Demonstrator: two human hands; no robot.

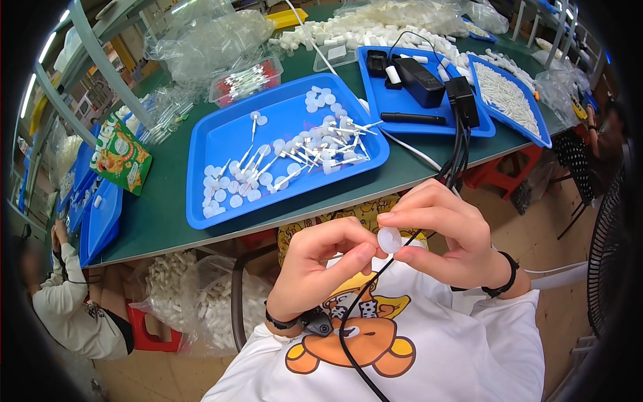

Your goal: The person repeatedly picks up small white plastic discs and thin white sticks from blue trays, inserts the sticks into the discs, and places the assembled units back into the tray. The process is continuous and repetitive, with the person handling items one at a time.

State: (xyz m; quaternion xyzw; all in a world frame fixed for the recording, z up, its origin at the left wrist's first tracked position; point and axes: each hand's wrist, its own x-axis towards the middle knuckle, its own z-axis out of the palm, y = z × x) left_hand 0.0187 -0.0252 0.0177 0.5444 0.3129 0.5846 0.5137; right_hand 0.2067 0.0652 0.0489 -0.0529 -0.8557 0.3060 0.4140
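Observation:
In front of my chest, a small round translucent white plastic disc with a raised middle is pinched between the thumb and forefinger of my right hand. My left hand is closed, its thumb and forefinger pressed together at the disc's left edge. Whatever lies between those left fingertips is hidden. Beyond my hands, a large blue tray stands on the table. Loose discs and several thin white sticks with discs on them lie in it.
On the green table are a clear box of white sticks, a blue tray with black devices, a tray of small white parts and a green snack bag. A black cable crosses my shirt. Co-workers sit at both sides.

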